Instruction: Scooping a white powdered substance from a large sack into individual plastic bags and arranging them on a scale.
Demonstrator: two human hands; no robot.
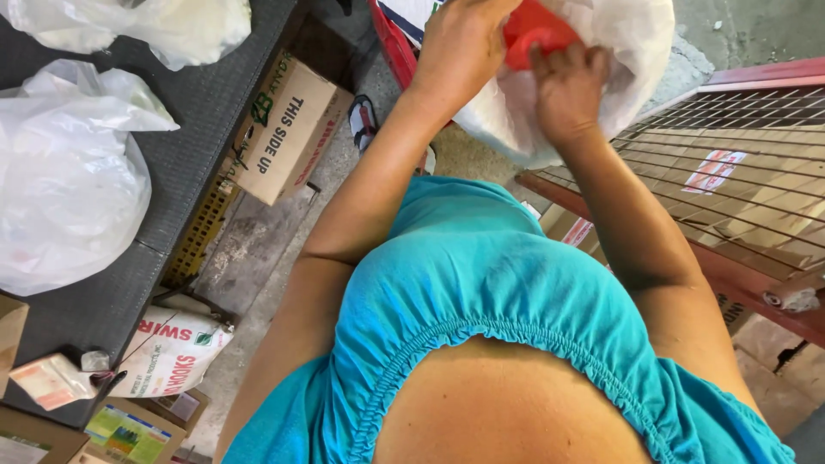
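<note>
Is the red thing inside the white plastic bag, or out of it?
Partly inside. The red thing sits at the mouth of the white plastic bag, with the left hand and right hand on it.

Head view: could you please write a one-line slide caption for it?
Both hands, left hand and right hand, hold a red object at a white plastic bag.

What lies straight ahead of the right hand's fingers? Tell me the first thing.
The right hand points up into the white plastic bag; its fingertips already touch the red object inside, so that comes first.
</note>
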